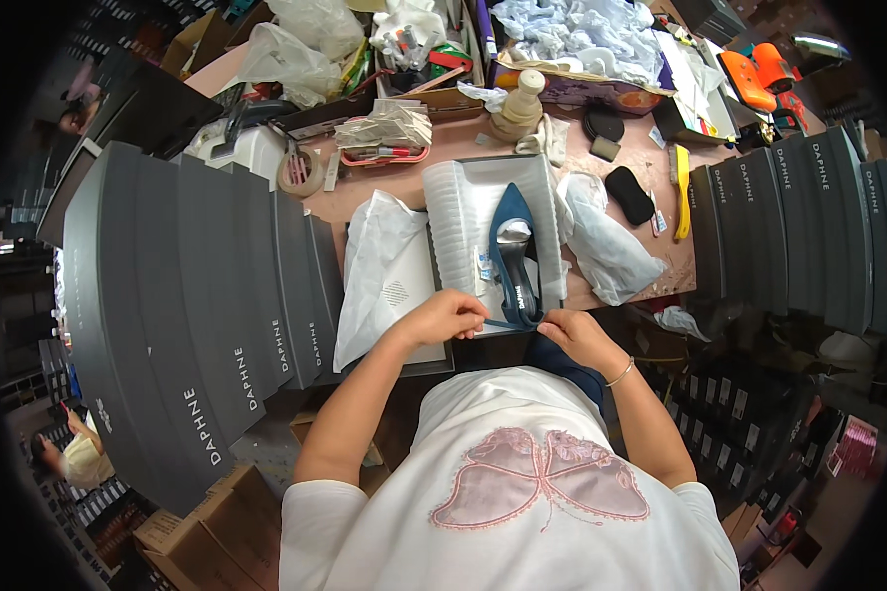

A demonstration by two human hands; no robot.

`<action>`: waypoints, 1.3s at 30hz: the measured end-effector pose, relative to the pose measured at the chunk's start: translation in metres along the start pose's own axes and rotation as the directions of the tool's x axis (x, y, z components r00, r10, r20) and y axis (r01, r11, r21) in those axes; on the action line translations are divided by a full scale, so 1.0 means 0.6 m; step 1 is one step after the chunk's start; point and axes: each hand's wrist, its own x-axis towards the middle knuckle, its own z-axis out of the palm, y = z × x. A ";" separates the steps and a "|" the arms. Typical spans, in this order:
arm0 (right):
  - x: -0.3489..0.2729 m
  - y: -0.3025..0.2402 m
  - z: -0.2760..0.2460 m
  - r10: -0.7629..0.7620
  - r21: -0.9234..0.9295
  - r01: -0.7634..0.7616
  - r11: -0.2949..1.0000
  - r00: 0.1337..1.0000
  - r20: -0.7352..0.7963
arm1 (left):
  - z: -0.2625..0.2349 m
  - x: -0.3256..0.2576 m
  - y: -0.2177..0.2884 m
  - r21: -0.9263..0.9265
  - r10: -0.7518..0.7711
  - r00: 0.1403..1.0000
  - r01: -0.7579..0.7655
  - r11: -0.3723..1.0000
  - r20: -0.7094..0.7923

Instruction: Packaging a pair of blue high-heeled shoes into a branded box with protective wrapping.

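Note:
A dark blue pointed slingback shoe [511,212] lies toe away from me in an open shoebox [560,197] lined with white ribbed padding [447,227]. Crumpled white stuffing shows inside the toe. At the heel end, over the box's near edge, my left hand [448,317] pinches one end of the shoe's thin blue strap [508,324]. My right hand [579,338], also closed, pinches the strap by the heel. The fingertips partly hide the strap ends.
Tall stacks of dark grey shoeboxes flank me at left [202,286] and right [818,231]. White tissue paper [375,276] lies left of the box, a white wrapped bundle [606,251] right. Beyond are a yellow brush [681,192], black sponge [630,195], bottle [519,108] and tape roll [300,172].

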 end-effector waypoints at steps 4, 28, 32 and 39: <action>-0.004 -0.005 -0.001 0.018 0.037 -0.018 0.999 1.000 0.002 | -0.021 -0.006 0.015 -0.329 -0.044 0.998 0.053 0.943 0.033; -0.002 -0.044 0.039 -0.143 0.067 0.157 0.985 0.973 -0.184 | 0.109 0.073 -0.032 -0.067 0.317 0.631 -0.507 0.859 -0.708; 0.044 0.012 0.080 -0.019 0.141 0.057 0.988 0.966 -0.257 | 0.101 0.068 -0.023 -0.110 0.294 0.608 -0.537 0.836 -0.737; -0.055 -0.129 0.009 -0.517 -0.200 0.479 0.855 0.756 -0.402 | 0.128 -0.048 0.079 -0.295 0.456 0.772 -0.606 0.739 -0.443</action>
